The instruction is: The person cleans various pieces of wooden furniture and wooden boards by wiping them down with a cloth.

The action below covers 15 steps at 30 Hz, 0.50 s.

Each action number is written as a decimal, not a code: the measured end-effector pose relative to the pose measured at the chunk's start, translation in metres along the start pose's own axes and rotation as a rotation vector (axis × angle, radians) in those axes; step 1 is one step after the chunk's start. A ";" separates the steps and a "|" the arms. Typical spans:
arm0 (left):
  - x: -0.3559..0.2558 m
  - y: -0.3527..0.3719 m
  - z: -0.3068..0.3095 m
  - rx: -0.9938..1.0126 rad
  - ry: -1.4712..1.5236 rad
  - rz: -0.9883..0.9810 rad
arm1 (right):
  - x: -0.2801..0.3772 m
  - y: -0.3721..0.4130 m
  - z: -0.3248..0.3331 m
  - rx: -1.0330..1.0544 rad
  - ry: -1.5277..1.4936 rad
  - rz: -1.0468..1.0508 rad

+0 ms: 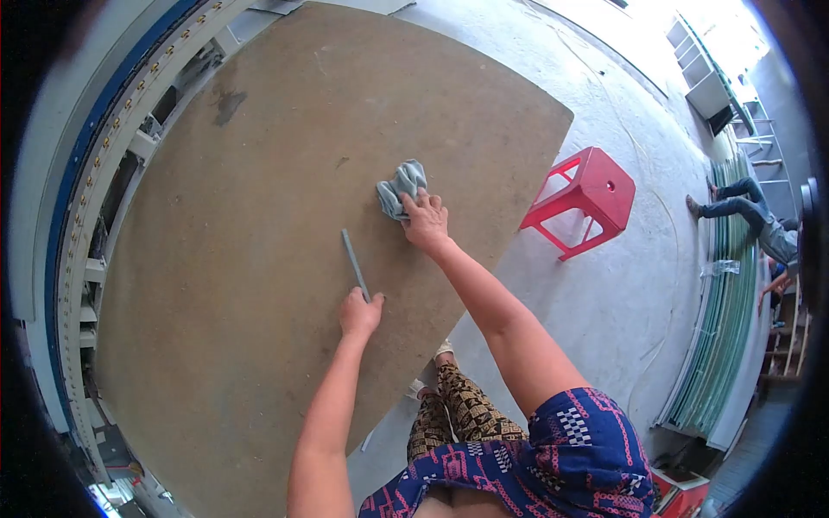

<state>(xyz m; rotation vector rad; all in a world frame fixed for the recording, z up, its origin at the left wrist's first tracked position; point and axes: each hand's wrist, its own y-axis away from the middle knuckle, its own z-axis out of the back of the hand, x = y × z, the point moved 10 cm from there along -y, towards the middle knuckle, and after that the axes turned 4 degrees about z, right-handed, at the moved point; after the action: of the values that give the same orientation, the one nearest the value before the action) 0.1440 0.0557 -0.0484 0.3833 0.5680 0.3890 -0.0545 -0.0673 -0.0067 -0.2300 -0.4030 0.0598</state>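
Note:
My left hand (359, 314) is closed around the lower end of a thin, straight grey-green strip (352, 257), which points away from me over the brown tabletop (259, 285). Ahead and to the right, my right hand (427, 223) grips a crumpled light blue-grey cloth (400, 190). Its fingertips press into the cloth's near edge, close over the tabletop.
Beside the table's right edge stands a red plastic stool (604, 194). A long machine frame (112, 173) borders the left side. Stacked glass sheets (717, 328) line the far right, where a person (751, 211) is partly visible.

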 end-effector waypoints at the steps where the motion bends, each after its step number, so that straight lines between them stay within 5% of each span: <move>1: -0.002 0.003 0.001 -0.021 -0.015 -0.006 | 0.004 -0.002 -0.003 0.009 0.037 0.046; 4: -0.008 0.011 0.000 0.037 -0.054 0.012 | -0.007 -0.001 -0.018 0.280 -0.003 0.195; 8: 0.002 0.020 -0.006 0.094 0.020 0.002 | -0.086 0.029 0.016 0.053 0.030 0.207; 10: -0.003 0.031 0.003 0.138 0.041 -0.028 | -0.156 0.066 0.057 -0.219 0.035 0.023; 15: 0.016 0.068 0.033 -0.038 0.105 -0.192 | -0.359 0.180 0.097 -0.416 -0.126 -0.763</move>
<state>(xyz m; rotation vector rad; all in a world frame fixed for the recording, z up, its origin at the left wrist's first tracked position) 0.1588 0.1138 0.0006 0.2696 0.6924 0.2354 -0.4250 0.0908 -0.0990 -0.4698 -0.6059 -0.7689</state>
